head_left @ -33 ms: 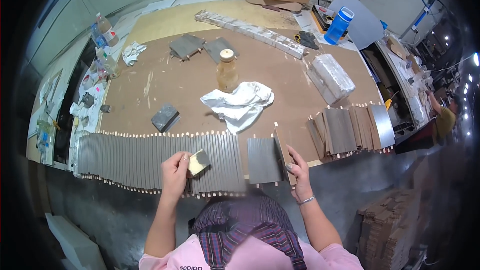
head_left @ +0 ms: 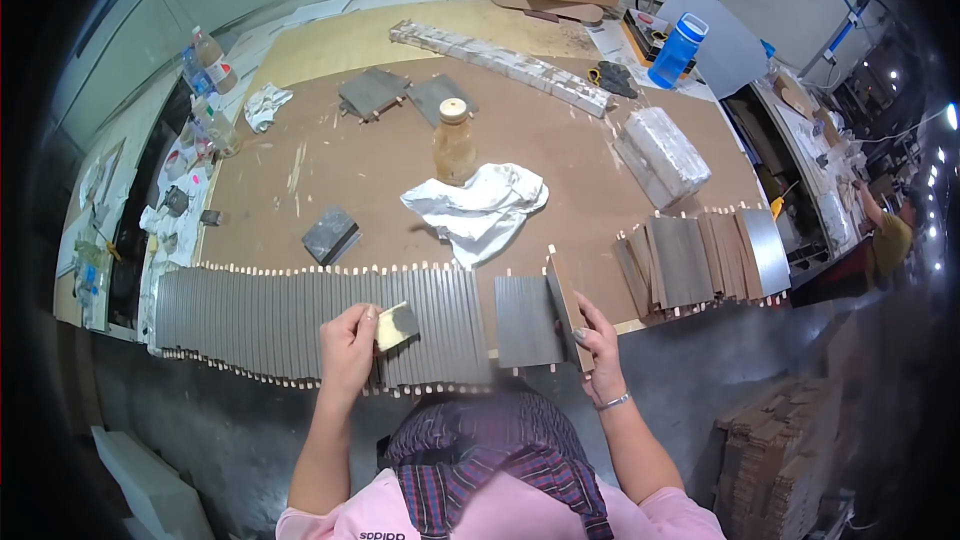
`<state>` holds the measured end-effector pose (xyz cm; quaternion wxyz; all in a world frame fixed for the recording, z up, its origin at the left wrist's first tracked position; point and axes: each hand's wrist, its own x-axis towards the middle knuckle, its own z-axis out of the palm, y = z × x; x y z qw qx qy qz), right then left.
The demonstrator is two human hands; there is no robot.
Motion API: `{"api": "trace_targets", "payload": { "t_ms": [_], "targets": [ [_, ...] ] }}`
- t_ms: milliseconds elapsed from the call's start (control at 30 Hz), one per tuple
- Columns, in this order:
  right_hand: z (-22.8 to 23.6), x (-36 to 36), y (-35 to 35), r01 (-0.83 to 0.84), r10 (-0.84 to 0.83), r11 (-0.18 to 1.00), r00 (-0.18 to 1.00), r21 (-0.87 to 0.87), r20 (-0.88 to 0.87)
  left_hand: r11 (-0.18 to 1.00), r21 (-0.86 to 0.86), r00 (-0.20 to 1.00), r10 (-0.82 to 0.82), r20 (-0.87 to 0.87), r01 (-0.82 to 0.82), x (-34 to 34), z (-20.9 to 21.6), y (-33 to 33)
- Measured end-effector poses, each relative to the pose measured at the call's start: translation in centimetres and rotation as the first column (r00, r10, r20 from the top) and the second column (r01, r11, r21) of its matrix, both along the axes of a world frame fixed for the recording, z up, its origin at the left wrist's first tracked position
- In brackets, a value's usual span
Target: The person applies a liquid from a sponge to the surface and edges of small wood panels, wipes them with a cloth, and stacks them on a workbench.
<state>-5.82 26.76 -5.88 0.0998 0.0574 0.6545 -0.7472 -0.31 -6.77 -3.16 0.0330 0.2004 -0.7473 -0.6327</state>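
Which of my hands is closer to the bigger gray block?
Left. Your left hand, holding a sponge, is on the near side of the block, slightly right; your right hand, holding a panel, is much farther to its right.

I am in a workshop: a row of grey boards point(head_left: 270, 315) lines my counter point(head_left: 370, 160), a stack of boards point(head_left: 780, 450) stands on the floor point(head_left: 665, 380), and another person point(head_left: 888, 240) is to my right.
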Motion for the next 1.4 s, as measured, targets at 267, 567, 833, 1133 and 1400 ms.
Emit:
{"api": "trace_targets", "payload": {
  "t_ms": [267,567,833,1133,1400],
  "targets": [
    [-0.9,1.4,1.6,-0.028,0.246,0.749,0.939,-0.662,0.239,0.714,-0.699,0.934,-0.225,-0.277,-0.035,-1.4,6.1,3.6],
    [4.4,2.7,0.5,-0.07,0.064,0.885,0.998,-0.46,-0.029,0.739,0.547,0.914,-0.38,-0.141,0.392,-4.3,1.8,14.6],
    [1.1,3.7,1.7,0.233,-0.25,0.953,0.966,-0.193,-0.07,0.699,0.546,0.873,-0.466,-0.144,0.462,-3.9,1.2,16.3],
    [0.7,4.6,6.9,0.325,-0.302,0.925,0.943,0.198,-0.137,0.706,0.437,0.818,-0.557,-0.143,0.558,-2.6,0.8,16.6],
    [0.4,4.5,4.2,0.341,-0.28,0.793,0.94,0.505,-0.194,0.83,0.156,0.839,-0.502,-0.21,0.536,-1.8,2.7,17.2]
  ]
}}
